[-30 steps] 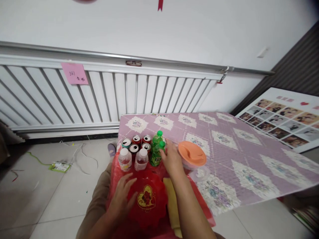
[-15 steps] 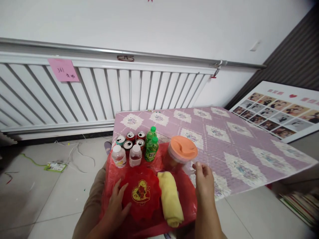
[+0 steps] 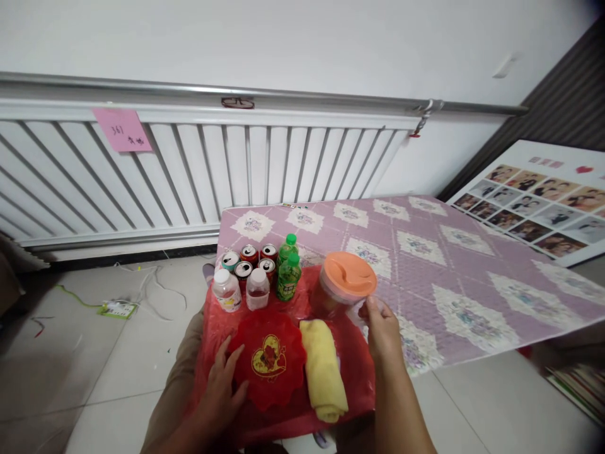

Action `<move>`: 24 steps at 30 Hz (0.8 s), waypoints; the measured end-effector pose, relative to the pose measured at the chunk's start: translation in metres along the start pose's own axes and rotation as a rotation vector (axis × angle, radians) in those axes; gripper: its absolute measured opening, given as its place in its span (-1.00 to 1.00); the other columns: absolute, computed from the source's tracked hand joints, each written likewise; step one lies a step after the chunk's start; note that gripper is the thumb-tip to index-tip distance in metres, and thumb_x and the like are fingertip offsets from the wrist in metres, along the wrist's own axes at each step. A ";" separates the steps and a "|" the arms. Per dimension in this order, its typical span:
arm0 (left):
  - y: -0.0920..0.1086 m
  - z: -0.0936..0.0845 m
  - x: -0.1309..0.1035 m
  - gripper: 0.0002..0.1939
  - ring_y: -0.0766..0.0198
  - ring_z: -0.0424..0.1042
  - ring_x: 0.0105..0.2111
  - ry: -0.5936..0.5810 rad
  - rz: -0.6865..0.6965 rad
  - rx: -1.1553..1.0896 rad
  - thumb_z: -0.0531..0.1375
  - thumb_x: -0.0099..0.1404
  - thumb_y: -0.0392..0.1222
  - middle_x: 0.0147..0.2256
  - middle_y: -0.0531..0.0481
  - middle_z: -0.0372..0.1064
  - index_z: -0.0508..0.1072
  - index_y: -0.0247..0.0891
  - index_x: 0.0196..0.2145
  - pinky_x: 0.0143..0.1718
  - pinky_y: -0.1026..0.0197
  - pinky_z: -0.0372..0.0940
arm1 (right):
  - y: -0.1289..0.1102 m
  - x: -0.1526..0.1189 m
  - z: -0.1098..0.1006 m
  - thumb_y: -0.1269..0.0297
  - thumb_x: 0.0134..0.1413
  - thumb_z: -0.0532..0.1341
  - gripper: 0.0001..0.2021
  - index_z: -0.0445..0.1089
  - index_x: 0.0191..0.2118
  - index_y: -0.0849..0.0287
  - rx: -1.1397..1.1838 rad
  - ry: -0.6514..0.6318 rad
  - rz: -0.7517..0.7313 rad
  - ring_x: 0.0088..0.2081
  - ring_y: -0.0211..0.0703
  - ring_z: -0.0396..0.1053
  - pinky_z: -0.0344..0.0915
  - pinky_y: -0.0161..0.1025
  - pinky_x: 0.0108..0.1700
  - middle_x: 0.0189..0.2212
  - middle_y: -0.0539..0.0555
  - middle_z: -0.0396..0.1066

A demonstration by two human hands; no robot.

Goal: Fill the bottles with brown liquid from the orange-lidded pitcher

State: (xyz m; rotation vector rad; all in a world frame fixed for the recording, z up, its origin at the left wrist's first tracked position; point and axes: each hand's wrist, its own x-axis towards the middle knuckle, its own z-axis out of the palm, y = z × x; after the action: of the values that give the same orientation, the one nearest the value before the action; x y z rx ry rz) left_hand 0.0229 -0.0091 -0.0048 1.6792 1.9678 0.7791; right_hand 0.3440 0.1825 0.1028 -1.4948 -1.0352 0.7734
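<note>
A clear pitcher (image 3: pixel 331 301) with an orange lid (image 3: pixel 350 275) stands at the right of the red plastic sheet. My right hand (image 3: pixel 382 325) is closed at its handle, thumb on top. With fingers spread, my left hand (image 3: pixel 222 384) lies against the left rim of a red scalloped plate (image 3: pixel 290 378), which has a gold heart print. Between plate and pitcher side lies a rolled yellow towel (image 3: pixel 326 372). Behind the plate are two white-capped jars, one a labelled jar (image 3: pixel 227 291) and one a plainer jar (image 3: pixel 258 290), plus two green bottles (image 3: pixel 288 280) and several opened drink cans (image 3: pixel 243 270).
The red sheet (image 3: pixel 354 384) covers the near surface, beside a purple patterned cover (image 3: pixel 416 277). A white radiator (image 3: pixel 283 164) runs along the wall. Cables and a green-white power strip (image 3: pixel 117 309) lie on the floor at left. A photo board (image 3: pixel 534 195) leans at right.
My right hand has moved slightly up and in against the pitcher's handle. My left hand stays on the plate's rim. The view has shifted a little.
</note>
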 end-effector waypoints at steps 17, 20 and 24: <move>0.107 -0.105 0.147 -0.39 -0.07 0.07 0.29 0.153 0.477 0.157 0.14 0.26 -0.26 0.26 -0.33 0.08 0.12 -0.33 0.25 0.30 -0.15 0.04 | -0.014 -0.127 -0.007 0.02 0.01 0.28 -0.62 0.38 -0.09 0.13 0.010 -0.044 -0.088 -0.11 0.00 0.45 0.36 -0.03 -0.03 -0.13 0.17 0.48; 0.111 -0.102 0.168 -0.38 -0.09 0.14 0.25 0.010 0.448 0.311 0.12 0.24 -0.37 0.23 -0.34 0.10 0.12 -0.32 0.25 0.24 -0.12 0.10 | -0.001 -0.150 -0.008 0.04 0.00 0.29 -0.67 0.44 -0.16 0.13 -0.066 -0.177 -0.099 -0.14 0.01 0.47 0.40 -0.07 -0.07 -0.17 0.18 0.51; 0.111 -0.100 0.180 -0.42 -0.02 0.38 0.04 -0.095 0.415 0.391 0.06 0.27 -0.43 0.08 -0.29 0.28 0.13 -0.27 0.24 0.05 -0.01 0.27 | 0.001 -0.176 -0.008 0.05 0.05 0.26 -0.73 0.48 -0.24 0.13 -0.132 -0.277 -0.141 -0.26 -0.04 0.49 0.43 -0.19 -0.21 -0.29 0.13 0.53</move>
State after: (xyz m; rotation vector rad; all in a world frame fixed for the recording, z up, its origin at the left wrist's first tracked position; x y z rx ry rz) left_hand 0.0095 0.1662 0.1498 2.3565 1.8109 0.4481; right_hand 0.2800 0.0186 0.0913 -1.4326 -1.4083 0.8397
